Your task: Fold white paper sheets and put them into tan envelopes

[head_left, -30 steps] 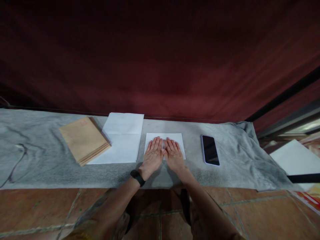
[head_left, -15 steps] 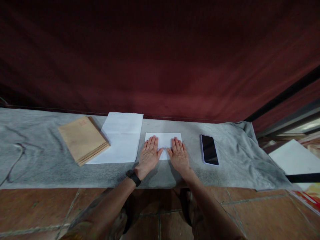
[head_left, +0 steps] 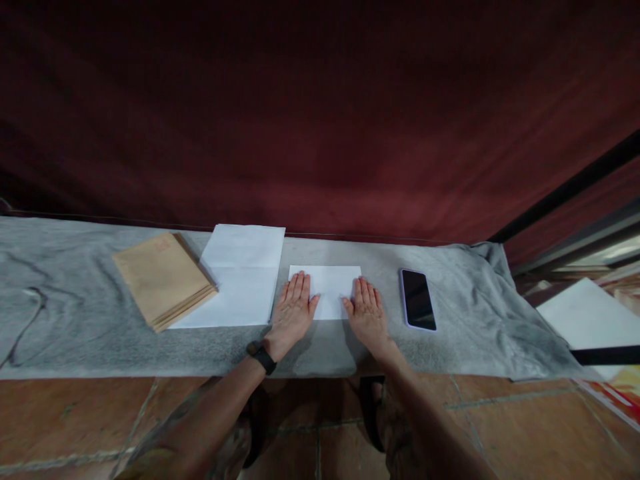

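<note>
Dark red fabric point(head_left: 320, 147) hangs behind a desk point(head_left: 467, 307) draped in wrinkled grey cloth point(head_left: 100, 353). On it, between the two hands, lies a small white paper point(head_left: 331, 293). Left hand point(head_left: 294, 310) rests palm-down on its left end; right hand point(head_left: 369, 317) lies across its right edge. Neither grip closes on anything: both are flattened out. Soft, loose cloth looks the likeliest troublemaker: uneven pressure, or palms pushing apart, could skew the paper or leave it creased. Larger white sheets point(head_left: 245, 283) sit just beside the left hand, so a wide sweep there could disorder them, and the brown envelopes point(head_left: 163, 277) overlapping them too. The phone point(head_left: 419, 300) (near the right hand, screen dark) could be nudged likewise.
</note>
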Available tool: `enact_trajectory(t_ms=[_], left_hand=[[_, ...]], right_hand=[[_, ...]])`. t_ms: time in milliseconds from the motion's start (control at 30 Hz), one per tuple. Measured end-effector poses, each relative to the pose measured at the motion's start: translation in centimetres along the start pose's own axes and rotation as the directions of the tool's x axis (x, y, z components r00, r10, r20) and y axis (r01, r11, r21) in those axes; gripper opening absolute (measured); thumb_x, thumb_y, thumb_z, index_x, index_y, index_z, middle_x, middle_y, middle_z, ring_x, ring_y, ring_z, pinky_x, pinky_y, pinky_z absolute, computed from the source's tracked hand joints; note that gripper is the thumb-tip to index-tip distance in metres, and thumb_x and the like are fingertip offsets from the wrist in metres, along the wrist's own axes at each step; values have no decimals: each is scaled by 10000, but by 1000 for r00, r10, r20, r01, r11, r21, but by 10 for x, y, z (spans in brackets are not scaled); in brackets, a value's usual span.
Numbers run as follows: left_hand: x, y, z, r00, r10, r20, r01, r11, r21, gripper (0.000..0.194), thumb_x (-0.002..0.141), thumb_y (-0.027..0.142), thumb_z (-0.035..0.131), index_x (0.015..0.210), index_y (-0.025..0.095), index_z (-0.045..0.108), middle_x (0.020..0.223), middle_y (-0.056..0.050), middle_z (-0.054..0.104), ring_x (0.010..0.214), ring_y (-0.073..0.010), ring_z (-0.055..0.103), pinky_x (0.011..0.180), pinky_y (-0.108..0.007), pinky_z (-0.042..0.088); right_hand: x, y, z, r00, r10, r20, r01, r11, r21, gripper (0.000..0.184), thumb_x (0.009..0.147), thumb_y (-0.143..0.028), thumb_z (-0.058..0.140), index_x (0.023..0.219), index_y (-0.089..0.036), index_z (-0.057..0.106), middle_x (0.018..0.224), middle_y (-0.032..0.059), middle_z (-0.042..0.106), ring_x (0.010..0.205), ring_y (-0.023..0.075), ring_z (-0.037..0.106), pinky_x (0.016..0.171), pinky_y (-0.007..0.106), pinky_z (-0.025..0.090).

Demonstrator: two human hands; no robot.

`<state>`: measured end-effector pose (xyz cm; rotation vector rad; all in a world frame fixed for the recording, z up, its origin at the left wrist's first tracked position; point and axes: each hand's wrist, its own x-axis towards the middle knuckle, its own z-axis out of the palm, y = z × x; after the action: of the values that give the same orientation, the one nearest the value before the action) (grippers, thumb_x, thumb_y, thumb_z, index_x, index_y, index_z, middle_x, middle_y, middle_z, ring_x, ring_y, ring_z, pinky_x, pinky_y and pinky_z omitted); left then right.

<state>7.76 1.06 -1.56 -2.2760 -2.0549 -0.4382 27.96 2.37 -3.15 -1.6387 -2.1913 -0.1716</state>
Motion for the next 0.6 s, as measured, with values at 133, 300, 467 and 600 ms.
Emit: enact_trajectory(t_ms=[133, 300, 467, 600], left_hand=[[0, -1, -1, 1000, -24, -14, 25, 1000, 10, 614, 1018, 389, 261, 1496, 11, 331, 1570, -214, 322, 1477, -300, 271, 1203, -490, 251], [-7, 10, -5, 1000, -7, -26, 7, 1000, 7, 598, 1017, 371, 284, 1502, 22, 318, 1580, -203, 311, 1490, -288, 233, 1213, -484, 237], [-22, 26, -3, 991, 133, -29, -134, 990, -39, 587, 997, 271, 284, 1539, 51, 227, 1598, -175, 287, 1509, -246, 164, 1221, -475, 239], [-30, 26, 2, 984, 178, -7, -178, 984, -28, 593, 949, 141, 258, 1530, 23, 235, 1600, -185, 279, 1511, -256, 136, 1220, -479, 236]], right_hand=[[-1, 2, -1, 1000, 23, 1, -23, 1000, -18, 615, 1041, -432, 335, 1489, -12, 359, 1504, 247, 415, 1406, 328, 393, 1140, 508, 314], [3, -4, -8, 998, 55, 0, -55, 998, 10, 615, 1044, -407, 317, 1486, 19, 341, 1510, 260, 399, 1437, 332, 337, 1149, 524, 304], [0, -31, -17, 989, -129, 76, 115, 980, 163, 588, 1047, -375, 275, 1551, -77, 230, 1589, 167, 298, 1485, 257, 246, 1177, 477, 311], [-12, -44, -14, 965, -234, 113, 208, 956, 208, 588, 1045, -393, 292, 1554, -103, 234, 1595, 137, 301, 1487, 234, 245, 1204, 454, 273]])
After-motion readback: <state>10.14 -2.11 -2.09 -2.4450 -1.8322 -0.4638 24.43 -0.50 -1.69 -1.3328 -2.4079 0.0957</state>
